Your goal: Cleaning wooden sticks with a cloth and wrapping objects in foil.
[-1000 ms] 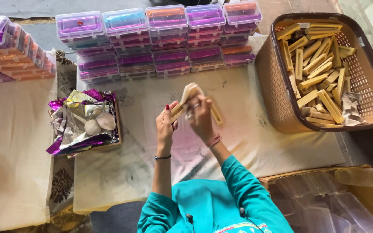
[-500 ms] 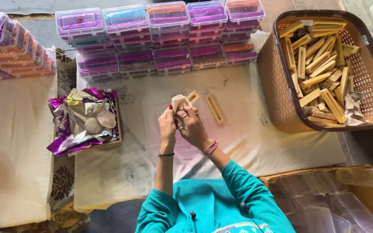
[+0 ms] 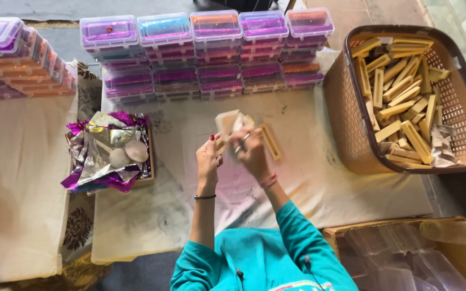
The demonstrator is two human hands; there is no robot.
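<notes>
- Left hand (image 3: 210, 156) and right hand (image 3: 252, 151): both closed together on a pale wrapped bar (image 3: 228, 122), held up over the cloth-covered worktop (image 3: 319, 183).
- Loose tan bar (image 3: 270, 141): on the cloth, just beside the right hand.
- Brown basket (image 3: 346, 108): bars heaped, within reach.
- Foil wrappers (image 3: 101, 145): on the left.

Bare stretches of the pale cloth-covered table (image 3: 319, 199) are being left free on either side of the raised hands. The far edge is being blocked by the stacked purple-lidded clear plastic boxes (image 3: 211, 54). The right flank is being closed off by the brown woven plastic basket (image 3: 346, 108), the left by the crumpled purple-and-silver foil pile (image 3: 106, 153). One loose tan wooden stick (image 3: 271, 141) is lying just beside the right hand (image 3: 252, 153).
</notes>
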